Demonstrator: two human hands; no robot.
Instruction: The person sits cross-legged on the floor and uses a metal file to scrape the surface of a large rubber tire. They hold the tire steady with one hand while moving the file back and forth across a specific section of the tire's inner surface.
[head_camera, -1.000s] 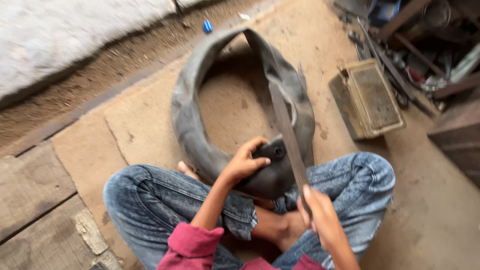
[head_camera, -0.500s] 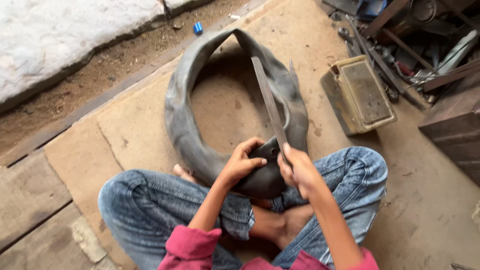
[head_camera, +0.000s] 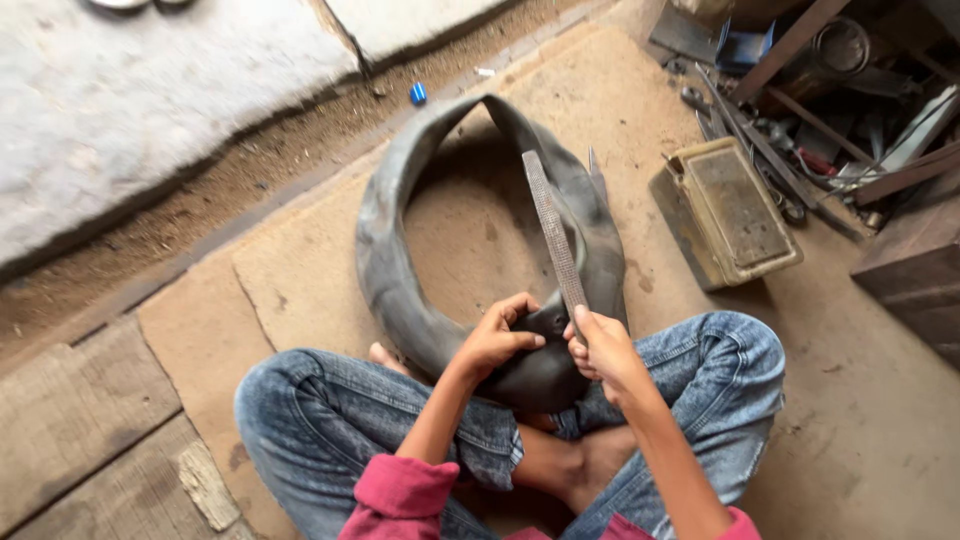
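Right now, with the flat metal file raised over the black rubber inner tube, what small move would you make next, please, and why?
Probably lower the flat metal file onto the spot the left hand pins on the black rubber inner tube. The right hand grips the file's near end, and its blade points up and away, apparently off the rubber.

sleeves: pink, pushed up | trousers: faded blue jeans, mottled | feet: apparently bare

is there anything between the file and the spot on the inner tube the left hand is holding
Nothing visible. The right hand holds the long flat file with its lower end right at the fold of the black inner tube that the left hand pinches. The file's blade rises clear above the tube.
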